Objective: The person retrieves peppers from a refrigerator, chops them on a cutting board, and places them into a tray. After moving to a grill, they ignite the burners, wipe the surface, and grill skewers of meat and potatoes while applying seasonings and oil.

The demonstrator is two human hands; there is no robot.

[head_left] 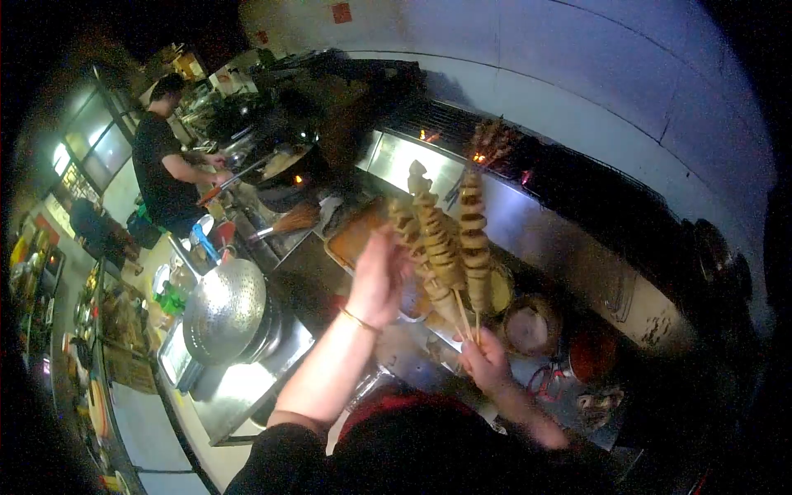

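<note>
Three skewers of spiral-cut food stand nearly upright in front of me, fanned slightly apart, the food pale brown with gaps between its turns. My right hand is closed round the bare lower ends of their sticks. Beside the leftmost skewer is my left hand, raised with its fingers stretched upward and somewhat blurred. Its fingertips come right up to the food in this view. Behind the skewers lies an orange-brown tray, partly covered by my left hand and the food.
Along the back wall runs a grill with small flames and skewers on it. Bowls, including one with red contents, stand at right. A large perforated strainer rests at left, near a brush. Another person works at a wok.
</note>
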